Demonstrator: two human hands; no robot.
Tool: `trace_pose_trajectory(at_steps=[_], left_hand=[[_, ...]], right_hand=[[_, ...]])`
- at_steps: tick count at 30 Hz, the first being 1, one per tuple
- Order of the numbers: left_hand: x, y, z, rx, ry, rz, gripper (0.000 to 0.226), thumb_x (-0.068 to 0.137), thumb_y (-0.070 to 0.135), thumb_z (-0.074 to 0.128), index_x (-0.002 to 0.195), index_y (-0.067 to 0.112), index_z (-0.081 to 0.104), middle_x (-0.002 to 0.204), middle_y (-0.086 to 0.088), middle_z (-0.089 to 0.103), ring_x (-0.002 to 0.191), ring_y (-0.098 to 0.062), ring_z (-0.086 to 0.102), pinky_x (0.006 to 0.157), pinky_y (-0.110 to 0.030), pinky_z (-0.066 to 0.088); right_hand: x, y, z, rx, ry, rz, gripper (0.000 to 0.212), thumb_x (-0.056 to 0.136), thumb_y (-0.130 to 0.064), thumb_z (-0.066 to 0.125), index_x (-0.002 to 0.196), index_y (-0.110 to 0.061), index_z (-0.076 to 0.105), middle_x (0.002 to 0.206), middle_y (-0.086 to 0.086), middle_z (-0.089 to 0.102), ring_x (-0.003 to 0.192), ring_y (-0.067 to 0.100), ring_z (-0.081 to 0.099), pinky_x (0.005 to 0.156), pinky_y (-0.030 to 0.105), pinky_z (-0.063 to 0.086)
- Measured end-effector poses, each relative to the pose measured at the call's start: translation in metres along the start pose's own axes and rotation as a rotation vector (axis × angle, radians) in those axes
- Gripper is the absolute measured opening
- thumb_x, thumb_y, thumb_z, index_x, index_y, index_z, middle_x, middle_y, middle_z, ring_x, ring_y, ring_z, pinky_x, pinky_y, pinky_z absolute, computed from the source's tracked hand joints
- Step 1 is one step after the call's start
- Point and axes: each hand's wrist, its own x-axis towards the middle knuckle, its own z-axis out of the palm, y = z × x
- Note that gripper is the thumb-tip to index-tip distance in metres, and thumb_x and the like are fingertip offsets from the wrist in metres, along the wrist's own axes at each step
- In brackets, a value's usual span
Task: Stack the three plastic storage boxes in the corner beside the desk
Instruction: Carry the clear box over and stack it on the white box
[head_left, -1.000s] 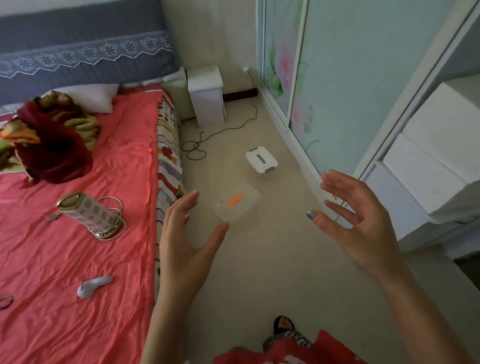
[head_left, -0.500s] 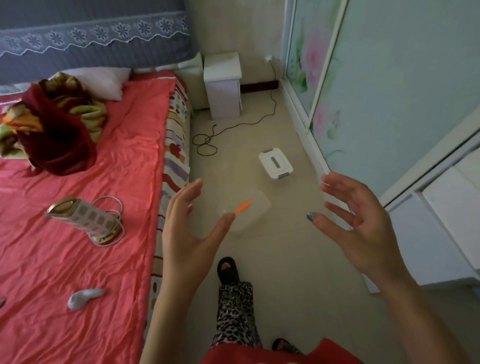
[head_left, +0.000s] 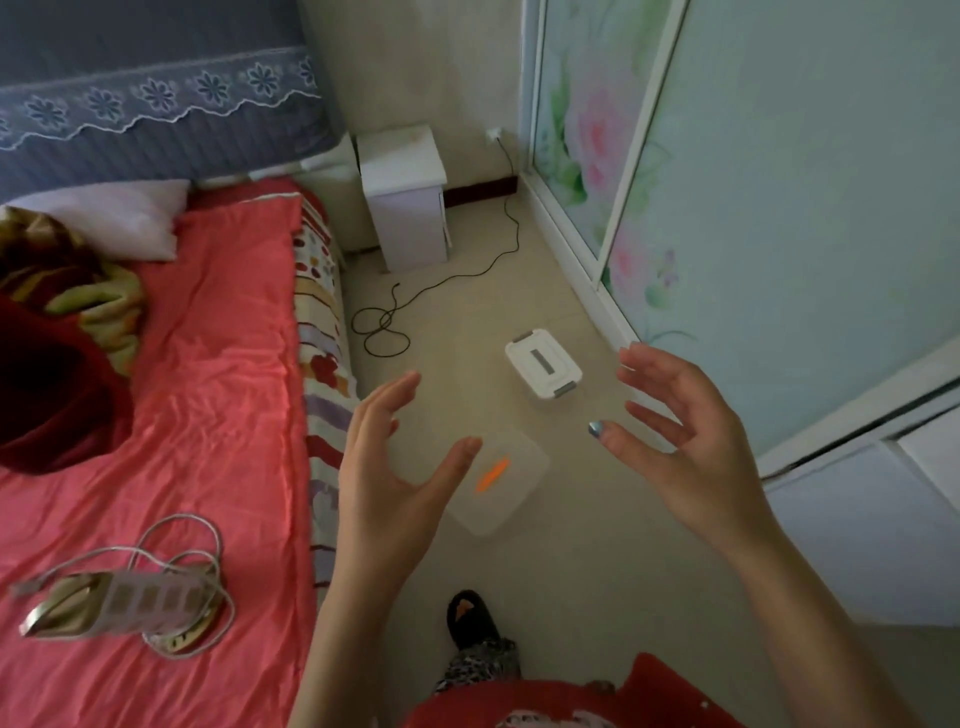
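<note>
Moved forward along the floor (head_left: 582, 571) beside the bed (head_left: 208, 405), bringing the clear box (head_left: 506, 486) with the orange handle and the white-lidded box (head_left: 543, 364) nearer and larger than a second ago. Now covering the clear box's near-left edge with the left hand (head_left: 389, 483), and showing the black slipper (head_left: 470, 618) lower than half a second ago

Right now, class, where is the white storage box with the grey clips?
In the head view the white storage box sits on the floor right of centre, just beyond the translucent box, near the floral sliding door.
</note>
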Motion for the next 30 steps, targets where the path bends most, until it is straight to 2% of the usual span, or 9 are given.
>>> trace_pose_trajectory(at_steps=[10, 15, 17, 21, 25, 30], left_hand=[[0.07, -0.064, -0.015, -0.017, -0.009, -0.089, 0.063, 0.076, 0.025, 0.083, 0.132, 0.023, 0.055, 0.133, 0.01, 0.057, 0.128, -0.006, 0.053, 0.104, -0.024, 0.043], [0.094, -0.09, -0.011, 0.034, -0.013, -0.12, 0.062, 0.076, 0.026, 0.082, 0.132, 0.021, 0.056, 0.132, 0.006, 0.058, 0.128, -0.008, 0.052, 0.105, -0.026, 0.044], [0.103, -0.107, -0.005, 0.043, -0.023, -0.163, 0.062, 0.076, 0.026, 0.083, 0.132, 0.023, 0.057, 0.13, 0.008, 0.058, 0.126, -0.008, 0.054, 0.103, -0.027, 0.046], [0.117, -0.151, 0.017, 0.016, -0.024, -0.285, 0.063, 0.076, 0.026, 0.083, 0.132, 0.03, 0.054, 0.129, 0.016, 0.059, 0.121, -0.001, 0.056, 0.1, -0.022, 0.045], [0.127, -0.211, 0.05, 0.044, -0.027, -0.393, 0.069, 0.077, 0.025, 0.083, 0.138, 0.022, 0.051, 0.133, 0.01, 0.058, 0.125, -0.006, 0.055, 0.103, -0.025, 0.043], [0.135, -0.284, 0.09, 0.078, -0.05, -0.479, 0.071, 0.078, 0.028, 0.083, 0.14, 0.023, 0.048, 0.135, 0.014, 0.055, 0.124, -0.001, 0.053, 0.101, -0.02, 0.042]], right_hand=[[0.066, 0.016, 0.046, 0.0, 0.018, 0.064, 0.067, 0.069, -0.027, 0.078, 0.131, -0.022, 0.054, 0.132, -0.011, 0.06, 0.124, 0.005, 0.057, 0.098, 0.023, 0.049], [0.1, 0.041, 0.058, 0.012, 0.017, 0.118, 0.064, 0.067, -0.03, 0.079, 0.127, -0.032, 0.056, 0.13, -0.015, 0.062, 0.123, 0.006, 0.057, 0.097, 0.022, 0.049], [0.114, 0.057, 0.062, 0.017, 0.038, 0.149, 0.065, 0.067, -0.031, 0.079, 0.128, -0.03, 0.056, 0.131, -0.014, 0.061, 0.124, 0.007, 0.057, 0.096, 0.021, 0.049], [0.142, 0.106, 0.07, 0.037, 0.093, 0.26, 0.063, 0.067, -0.025, 0.08, 0.125, -0.03, 0.056, 0.13, -0.009, 0.062, 0.121, 0.007, 0.059, 0.094, 0.025, 0.052], [0.17, 0.181, 0.084, 0.014, 0.11, 0.39, 0.063, 0.076, -0.002, 0.079, 0.131, -0.019, 0.053, 0.129, -0.005, 0.061, 0.118, 0.005, 0.06, 0.098, 0.041, 0.052], [0.197, 0.27, 0.1, -0.044, 0.118, 0.471, 0.065, 0.075, -0.007, 0.081, 0.131, -0.021, 0.051, 0.124, -0.016, 0.059, 0.119, 0.002, 0.058, 0.095, 0.027, 0.051]])
